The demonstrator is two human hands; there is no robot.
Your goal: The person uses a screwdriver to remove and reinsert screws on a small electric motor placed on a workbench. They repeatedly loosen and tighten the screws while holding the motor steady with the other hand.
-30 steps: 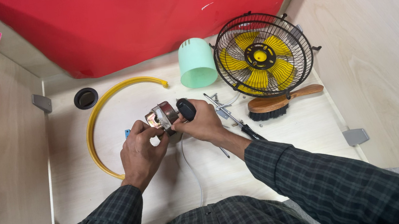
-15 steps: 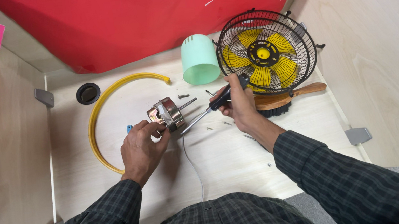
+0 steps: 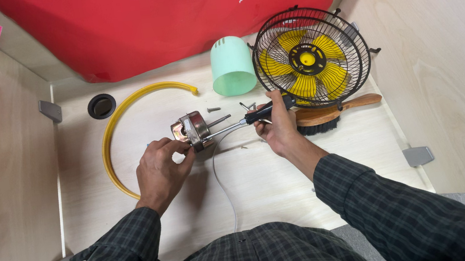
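- Head view is showing the left hand [image 3: 160, 170] closing its fingers around a small metal fan motor [image 3: 190, 130] and holding it just above the wooden tabletop [image 3: 263, 180].
- The right hand [image 3: 277, 127] is gripping the black handle of a screwdriver [image 3: 243, 122], fist wrapped around it.
- The screwdriver's long axis is running nearly level, from the right hand's grip leftward and slightly down, its tip meeting the motor's near side; the motor is lying to the left of that grip, just past the shaft's end.
- The left hand is the nearer one to the motor, touching it; the right hand is reaching it only through the tool.
- A grey cable [image 3: 223, 185] is trailing from the motor toward the person.
- Counted: one motor, one screwdriver, one caged fan with yellow blades [image 3: 311, 57] just beyond the right hand, one wooden brush [image 3: 326, 115] touching that hand's far side, one pale green cylinder [image 3: 232, 67], one yellow hose [image 3: 124, 127] curving past the left hand, and a few loose screws [image 3: 213, 109], too small to count surely.
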